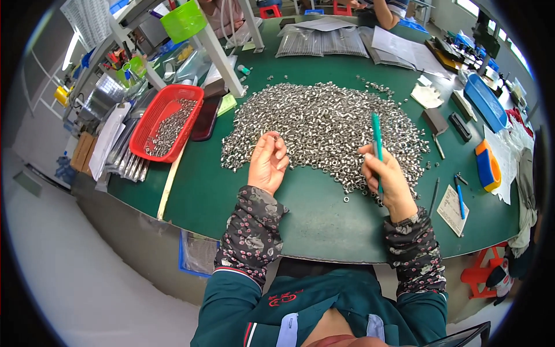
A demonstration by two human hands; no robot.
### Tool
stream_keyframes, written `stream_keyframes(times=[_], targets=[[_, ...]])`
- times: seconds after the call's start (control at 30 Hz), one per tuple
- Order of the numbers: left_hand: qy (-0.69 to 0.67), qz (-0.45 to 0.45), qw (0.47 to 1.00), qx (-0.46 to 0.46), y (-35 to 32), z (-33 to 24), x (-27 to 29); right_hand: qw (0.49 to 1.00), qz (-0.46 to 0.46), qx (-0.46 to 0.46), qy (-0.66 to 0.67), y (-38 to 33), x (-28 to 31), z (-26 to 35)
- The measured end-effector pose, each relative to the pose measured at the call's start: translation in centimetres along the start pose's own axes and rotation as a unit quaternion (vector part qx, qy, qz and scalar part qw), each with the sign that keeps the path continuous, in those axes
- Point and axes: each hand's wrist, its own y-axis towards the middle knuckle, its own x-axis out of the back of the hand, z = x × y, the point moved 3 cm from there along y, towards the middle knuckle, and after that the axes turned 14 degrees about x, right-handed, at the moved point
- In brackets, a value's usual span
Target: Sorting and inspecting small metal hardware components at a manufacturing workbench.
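A wide heap of small silver metal rings (324,115) covers the middle of the green table. My left hand (267,165) is at the heap's near left side, palm turned up. Its thumb and fingertips pinch one small metal ring (276,138), mostly hidden by the fingers. Over the heap's near right part, my right hand (388,178) grips a teal pen (377,139) that stands nearly upright, its upper end rising above the fist. Several loose rings lie just below and beside this hand.
At left, a red basket (193,94) holds more rings, beside a dark phone (206,118) and stacked bags. On the right lie a blue pen (460,198), a paper card (452,209), an orange-and-blue block (488,166) and a blue tray (484,103). Clear packs (322,43) lie at the back.
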Motion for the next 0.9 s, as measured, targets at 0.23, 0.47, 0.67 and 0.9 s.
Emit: stream_keyframes(times=[0.23, 0.47, 0.67, 0.9], targets=[[0.062, 0.004, 0.998, 0.017, 0.0, 0.6, -0.3, 0.962, 0.151, 0.046, -0.223, -1.2, -2.7, -1.0], [0.09, 0.002, 0.996, 0.019, -0.1, 0.3, -0.4, 0.911, 0.165, 0.091, -0.366, -1.2, -2.4, -2.7], [-0.034, 0.032, 0.998, 0.048, 0.4, 0.6, 0.1, 0.927, 0.17, 0.152, -0.299, -1.7, -2.2, -4.0], [-0.145, 0.045, 0.988, -0.025, -0.4, -1.7, 1.8, 0.956, -0.033, 0.036, 0.29, 0.4, 0.5, -1.9]])
